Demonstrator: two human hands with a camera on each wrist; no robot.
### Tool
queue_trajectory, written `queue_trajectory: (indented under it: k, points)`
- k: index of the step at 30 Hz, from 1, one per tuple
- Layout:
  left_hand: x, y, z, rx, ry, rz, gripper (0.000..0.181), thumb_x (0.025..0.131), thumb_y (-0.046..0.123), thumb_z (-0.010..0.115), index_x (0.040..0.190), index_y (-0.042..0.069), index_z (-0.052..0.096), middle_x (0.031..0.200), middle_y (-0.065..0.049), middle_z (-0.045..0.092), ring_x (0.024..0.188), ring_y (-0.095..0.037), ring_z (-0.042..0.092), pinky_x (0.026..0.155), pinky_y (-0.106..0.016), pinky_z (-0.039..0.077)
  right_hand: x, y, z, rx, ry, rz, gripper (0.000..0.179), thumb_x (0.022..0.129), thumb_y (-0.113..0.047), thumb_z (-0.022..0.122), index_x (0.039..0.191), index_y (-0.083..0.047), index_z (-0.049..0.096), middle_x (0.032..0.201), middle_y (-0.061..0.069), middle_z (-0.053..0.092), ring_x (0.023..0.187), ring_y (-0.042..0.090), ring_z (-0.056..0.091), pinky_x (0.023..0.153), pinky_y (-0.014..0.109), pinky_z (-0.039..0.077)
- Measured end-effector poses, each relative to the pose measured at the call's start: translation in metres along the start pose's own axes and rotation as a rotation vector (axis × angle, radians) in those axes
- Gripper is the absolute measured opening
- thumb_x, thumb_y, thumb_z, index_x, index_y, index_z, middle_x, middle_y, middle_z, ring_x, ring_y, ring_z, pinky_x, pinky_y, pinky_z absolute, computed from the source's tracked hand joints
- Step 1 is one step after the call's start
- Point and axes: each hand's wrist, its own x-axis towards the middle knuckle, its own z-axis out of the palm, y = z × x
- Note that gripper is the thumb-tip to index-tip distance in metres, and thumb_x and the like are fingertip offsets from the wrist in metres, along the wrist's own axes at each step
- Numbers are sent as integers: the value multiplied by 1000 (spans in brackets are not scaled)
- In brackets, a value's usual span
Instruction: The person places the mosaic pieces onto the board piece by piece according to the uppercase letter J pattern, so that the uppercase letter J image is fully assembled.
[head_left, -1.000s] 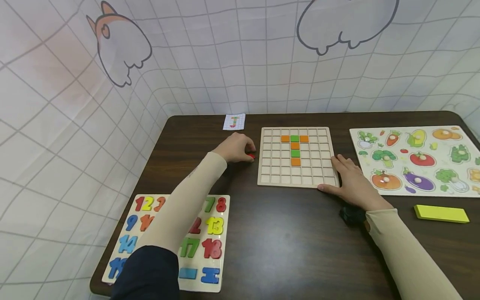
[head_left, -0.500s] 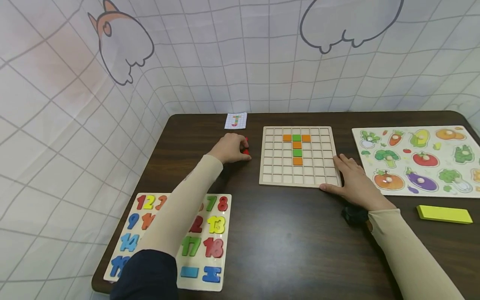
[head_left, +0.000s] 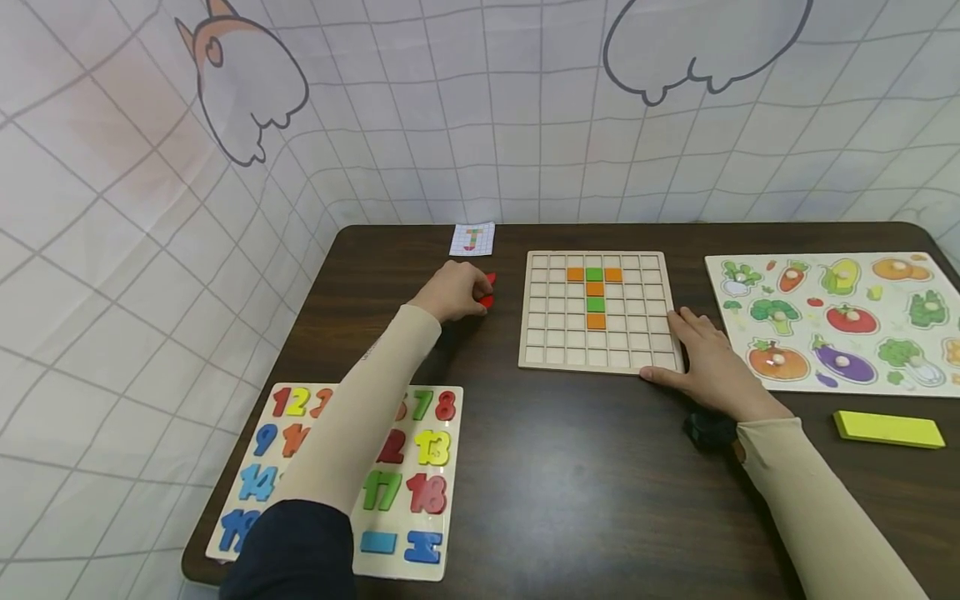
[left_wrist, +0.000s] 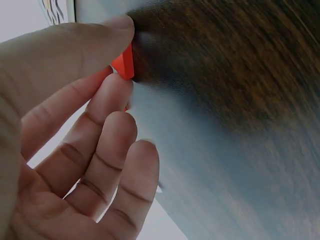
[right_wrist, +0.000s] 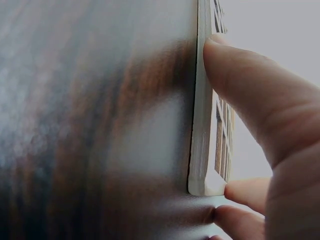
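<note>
My left hand [head_left: 453,292] is over the table left of the gridded wooden board [head_left: 551,354]. In the left wrist view, its thumb and a fingertip pinch a small red wedge-like tile [left_wrist: 127,62], partly hidden by the fingers. Red also shows beside the fingertips in the head view, as a red tile [head_left: 491,278] at the far side. Orange and green square tiles [head_left: 595,289] form a T on the board. My right hand [head_left: 712,371] rests at the board's near right corner, thumb along the near edge [right_wrist: 201,125] and extended fingers at the right side.
A small card [head_left: 472,239] with a coloured J pattern lies at the back. A number puzzle [head_left: 438,508] sits under the left forearm. To the right are a vegetable puzzle [head_left: 810,325] and a yellow-green block [head_left: 888,429].
My left hand has drawn slightly left, away from the board, and more red shows beside its fingertips. The right hand stays at the board's corner.
</note>
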Motion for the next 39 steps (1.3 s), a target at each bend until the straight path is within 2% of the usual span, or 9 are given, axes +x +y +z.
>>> queue_trajectory:
  k: [7,11,15,21,27,34,39]
  points:
    - [0,3,-1,-1,-5,16,28,89,19,81,115,9,79,105,-6,76,96,-22,65,92,-37,57,-1,-1,-1,0,-3,7,113,90,-62,71,163,7,17,166,39,13,153,61,14,123,71,18]
    - [2,6,2,-18,21,34,25,87,19,81,110,11,79,101,-4,75,93,-20,65,89,-35,57,-1,0,-1,-2,-6,13,114,90,-62,71,163,6,17,166,39,13,154,60,13,123,71,18]
    - [2,15,4,-35,48,59,23,86,16,79,108,11,79,99,-3,76,91,-18,65,88,-34,57,0,-1,-2,-1,-9,18,114,90,-62,71,163,6,16,167,38,12,154,60,13,123,71,18]
    - [1,40,10,-61,37,116,22,87,15,78,108,10,79,100,-3,77,90,-16,65,85,-31,57,-1,-2,-2,6,-8,17,114,90,-61,72,163,6,16,167,38,13,154,60,13,123,72,18]
    - [1,69,18,-68,-11,175,24,88,16,79,111,11,80,105,-2,78,92,-16,66,86,-29,57,-1,-1,-1,8,-6,16,114,90,-61,73,163,6,17,167,39,13,153,61,13,123,72,18]
    - [6,101,29,-20,-48,279,24,88,17,79,112,14,82,112,2,79,103,-13,66,94,-27,56,0,-1,-2,4,-1,14,114,90,-62,72,163,6,17,167,38,13,153,61,14,123,71,18]
    - [9,118,37,6,-76,347,23,88,18,79,111,15,83,109,3,80,102,-11,68,91,-24,55,1,-1,-1,1,-6,30,113,90,-63,71,163,6,17,168,37,13,154,60,13,124,71,17]
